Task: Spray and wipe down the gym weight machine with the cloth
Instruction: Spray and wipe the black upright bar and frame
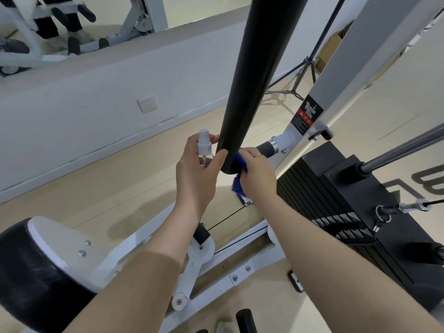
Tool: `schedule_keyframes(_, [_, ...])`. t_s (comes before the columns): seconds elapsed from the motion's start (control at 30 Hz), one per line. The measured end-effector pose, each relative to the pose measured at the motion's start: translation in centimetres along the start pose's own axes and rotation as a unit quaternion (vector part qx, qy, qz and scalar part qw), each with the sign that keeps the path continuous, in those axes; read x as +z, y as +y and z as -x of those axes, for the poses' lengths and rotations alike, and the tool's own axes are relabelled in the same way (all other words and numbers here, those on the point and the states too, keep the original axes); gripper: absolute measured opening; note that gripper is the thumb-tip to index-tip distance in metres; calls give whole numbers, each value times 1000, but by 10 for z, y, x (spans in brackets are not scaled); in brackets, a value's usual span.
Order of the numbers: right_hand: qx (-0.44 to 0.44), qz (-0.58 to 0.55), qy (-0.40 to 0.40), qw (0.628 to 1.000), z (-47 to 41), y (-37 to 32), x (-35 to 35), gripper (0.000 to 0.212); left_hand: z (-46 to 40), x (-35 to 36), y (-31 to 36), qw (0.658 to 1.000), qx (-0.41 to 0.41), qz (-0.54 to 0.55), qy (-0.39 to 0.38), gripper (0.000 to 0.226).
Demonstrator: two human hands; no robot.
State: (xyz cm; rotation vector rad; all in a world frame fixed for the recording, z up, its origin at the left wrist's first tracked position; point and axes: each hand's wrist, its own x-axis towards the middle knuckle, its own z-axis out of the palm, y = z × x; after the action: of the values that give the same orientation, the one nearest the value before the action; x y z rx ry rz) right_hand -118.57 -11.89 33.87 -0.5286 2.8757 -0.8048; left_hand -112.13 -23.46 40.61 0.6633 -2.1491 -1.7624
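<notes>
Both forearms reach forward. The left hand [195,169] grips a small clear spray bottle [204,150], thumb against the black padded bar [252,80]. The right hand [257,174] pinches a blue cloth [239,186] against the bar's lower end. The weight stack [336,195] crowds close on the right; bare floor [120,183] lies left, the seat pad [31,267] lower left.

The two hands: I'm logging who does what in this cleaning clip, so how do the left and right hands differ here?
The left hand holds a small clear spray bottle upright, its thumb against the black padded bar; the right hand grips a blue cloth and presses it to the bar's lower end. The right hand wears a ring; none shows on the left. Both hands touch the same bar end, on opposite sides.
</notes>
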Motion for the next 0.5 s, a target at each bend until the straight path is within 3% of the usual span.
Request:
schedule_keyframes(0.1, [-75,191,-5,979,-13,27,-11,59,3,-1,-5,999,-26,2,-34,24])
schedule_keyframes(0.17, [-33,219,4,975,-20,31,-17,57,6,1,-9,998,-36,1,-43,25])
schedule_keyframes(0.2, [28,167,11,986,-22,25,-17,56,6,1,-11,999,-37,2,-40,25])
schedule_keyframes(0.27, [154,-55,-6,987,-21,1,-12,51,5,3,-10,999,-27,5,-34,23])
schedule_keyframes(0.37, [186,-298,-80,933,-12,-19,-12,38,3,3,-9,999,-8,-16,-35,22])
schedule_keyframes(0.43, [175,-370,-91,908,-6,-20,-17,36,1,3,-12,999,-6,-21,-34,22])
schedule_keyframes(0.5, [107,-288,-52,950,-2,-14,-12,37,-1,3,-16,999,-9,-26,-31,23])
